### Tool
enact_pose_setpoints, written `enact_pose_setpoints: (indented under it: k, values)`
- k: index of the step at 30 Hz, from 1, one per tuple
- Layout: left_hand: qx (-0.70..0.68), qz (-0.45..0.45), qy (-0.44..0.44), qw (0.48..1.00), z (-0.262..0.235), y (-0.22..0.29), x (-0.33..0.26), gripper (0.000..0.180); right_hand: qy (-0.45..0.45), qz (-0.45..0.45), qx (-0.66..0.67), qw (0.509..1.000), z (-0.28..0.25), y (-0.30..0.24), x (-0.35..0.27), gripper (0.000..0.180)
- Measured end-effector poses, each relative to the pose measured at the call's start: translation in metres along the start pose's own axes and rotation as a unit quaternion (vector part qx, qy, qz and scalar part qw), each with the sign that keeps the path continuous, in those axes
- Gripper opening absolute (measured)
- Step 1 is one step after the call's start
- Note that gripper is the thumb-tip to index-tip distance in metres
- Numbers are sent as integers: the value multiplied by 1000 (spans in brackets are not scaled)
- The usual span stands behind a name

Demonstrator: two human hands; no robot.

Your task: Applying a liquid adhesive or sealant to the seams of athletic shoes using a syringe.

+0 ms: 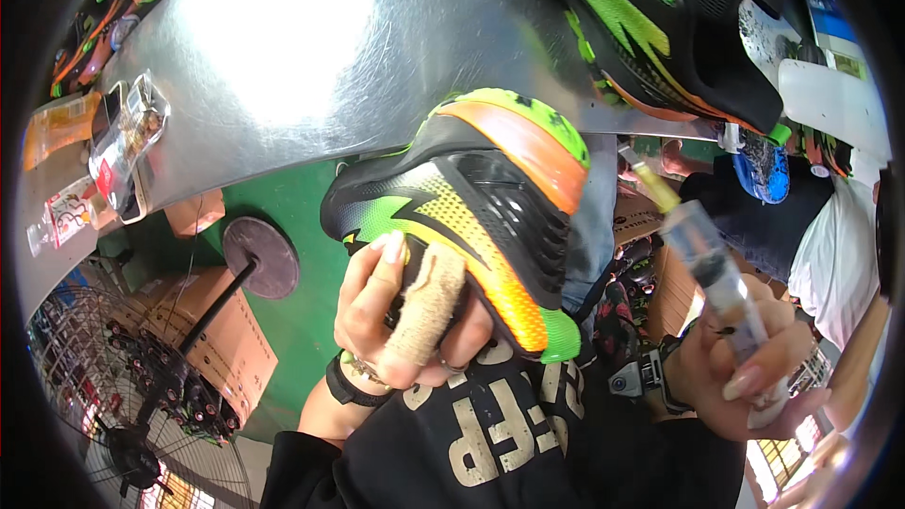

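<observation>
A sports shoe in black, green and orange is gripped by my left hand, heel end down and sole turned up and outward. One finger of that hand wears a beige fabric sleeve. Off to the right, my right hand is closed around a clear syringe with a yellow needle base. Its tip points up and left, apart from the shoe. What is inside the syringe is hard to make out.
A shiny metal table lies ahead, with more black and green shoes at its right. Clear tape dispenser-like item sits at the left edge. A fan and cardboard boxes stand at lower left. Another person is at right.
</observation>
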State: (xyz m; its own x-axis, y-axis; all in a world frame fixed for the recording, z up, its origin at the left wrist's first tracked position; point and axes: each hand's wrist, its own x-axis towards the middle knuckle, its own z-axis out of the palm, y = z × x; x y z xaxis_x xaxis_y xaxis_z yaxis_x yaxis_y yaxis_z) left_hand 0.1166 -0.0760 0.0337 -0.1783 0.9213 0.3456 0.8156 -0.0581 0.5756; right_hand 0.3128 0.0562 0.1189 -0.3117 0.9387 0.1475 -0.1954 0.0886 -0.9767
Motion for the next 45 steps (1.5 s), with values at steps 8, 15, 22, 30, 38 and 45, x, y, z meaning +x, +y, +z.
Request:
enact_pose_setpoints:
  k: [8, 15, 22, 30, 38, 45]
  values:
    - [-84, -72, 2, 994, 10, 1, 17, 27, -131, -36, -2, 991, 10, 11, 13, 29]
    - [-160, -108, 9, 981, 16, -3, 28, 37, -178, -113, -91, 973, 17, 25, 21, 18]
    - [-211, -137, 13, 968, 8, -4, 32, 48, -221, -197, -153, 943, 16, 34, 31, 24]
    - [-278, -158, 6, 948, 0, -4, 37, 61, -252, -288, -231, 894, 1, 30, 29, 43]
    - [-320, -176, 2, 931, -23, -12, 26, 75, -271, -286, -142, 908, -1, 41, 17, 46]
    - [-431, -249, 3, 867, -25, -9, 24, 79, -162, -381, -249, 876, -17, 28, 3, 35]
